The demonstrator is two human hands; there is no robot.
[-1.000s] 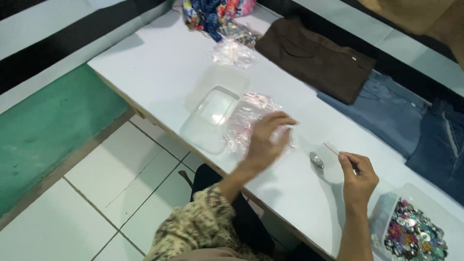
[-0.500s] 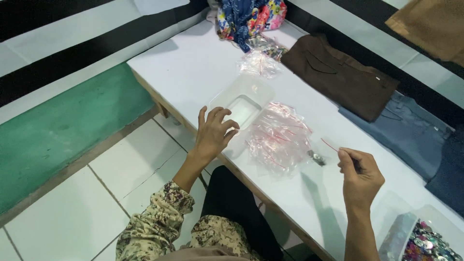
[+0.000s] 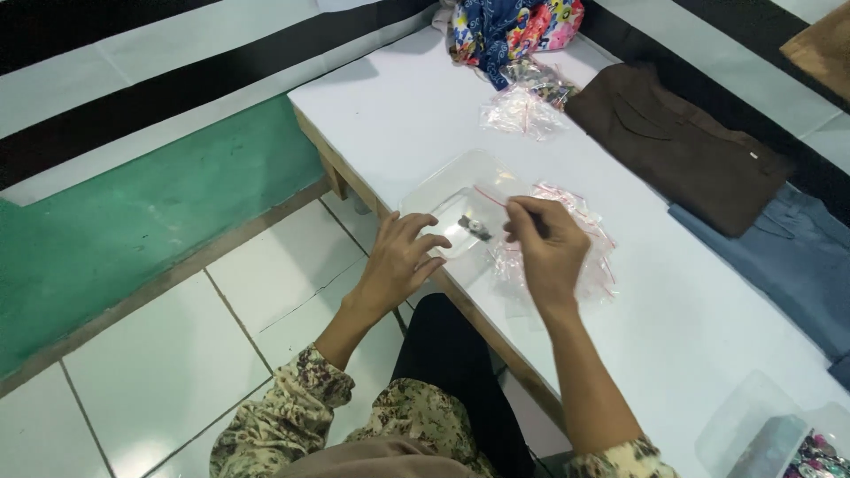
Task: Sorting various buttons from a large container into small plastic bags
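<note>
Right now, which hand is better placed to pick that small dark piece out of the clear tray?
Probably the right hand: its fingertips hover beside the small dark piece, while the left hand steadies the clear tray edge.

You are working at a white table (image 3: 416,97) standing over a white tiled floor (image 3: 150,372). Lying on it are a clear plastic lid (image 3: 443,181), a crinkled clear plastic bag (image 3: 584,257), a second small clear bag (image 3: 522,113), a flowered cloth bundle (image 3: 513,25), a folded brown garment (image 3: 677,155), folded blue jeans (image 3: 788,265) and a clear container (image 3: 753,425) at the near right corner.
</note>
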